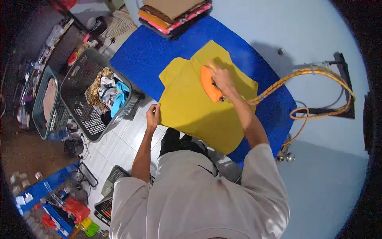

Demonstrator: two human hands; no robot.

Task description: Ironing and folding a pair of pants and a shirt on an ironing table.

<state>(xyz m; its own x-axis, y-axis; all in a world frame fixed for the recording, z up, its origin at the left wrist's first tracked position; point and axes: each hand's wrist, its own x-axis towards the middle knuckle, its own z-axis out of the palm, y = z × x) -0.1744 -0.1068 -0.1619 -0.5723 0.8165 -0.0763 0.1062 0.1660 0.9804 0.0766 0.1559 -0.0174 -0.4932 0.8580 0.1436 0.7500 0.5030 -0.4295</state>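
A yellow garment (191, 104), with what looks like a short sleeve at its upper left, lies spread over a blue-covered ironing surface (140, 56). My right hand (223, 80) grips the handle of an orange clothes iron (209, 85), which rests on the garment's upper middle. From the iron's rear a yellow-brown cord (280, 82) runs right. At the garment's left edge, my left hand (153, 115) pinches the cloth between curled fingers. The iron's soleplate is hidden from view.
Folded cloths (173, 15) are stacked at the surface's far end. To the left stand a large dark plastic basket (80, 119) of clothes and a smaller green basket (44, 131). A black wall bracket (346, 77) carries the cord at right. Another basket (115, 179) sits on the floor.
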